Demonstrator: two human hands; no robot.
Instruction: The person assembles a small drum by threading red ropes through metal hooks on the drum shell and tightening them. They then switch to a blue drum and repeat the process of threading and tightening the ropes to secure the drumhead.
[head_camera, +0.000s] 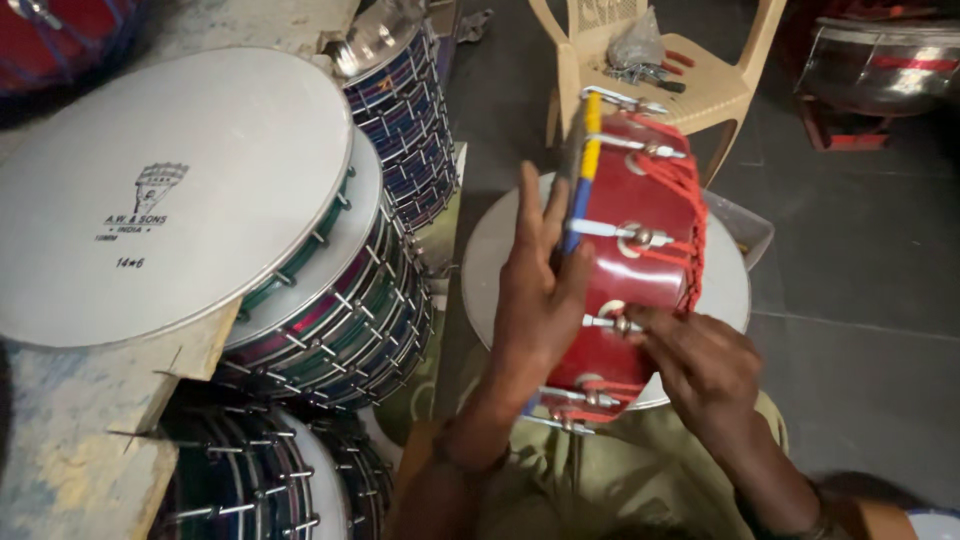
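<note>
A small red drum (640, 250) stands on its edge in front of me, with metal tension hooks, red lacing along its right side and a yellow and blue rim band. My left hand (538, 290) lies flat against the drum's left face, fingers spread upward, holding it. My right hand (700, 365) grips the lower right shell, fingers at a metal hook. The drum rests over a round white drum head (725, 290) lying flat beneath it.
A stack of drums with white heads (170, 190) and metal rods leans at the left, more drums (250, 480) below. A cream plastic chair (700, 80) with a bag and tools stands behind. A shiny metal drum (880, 60) sits at the far right on the dark floor.
</note>
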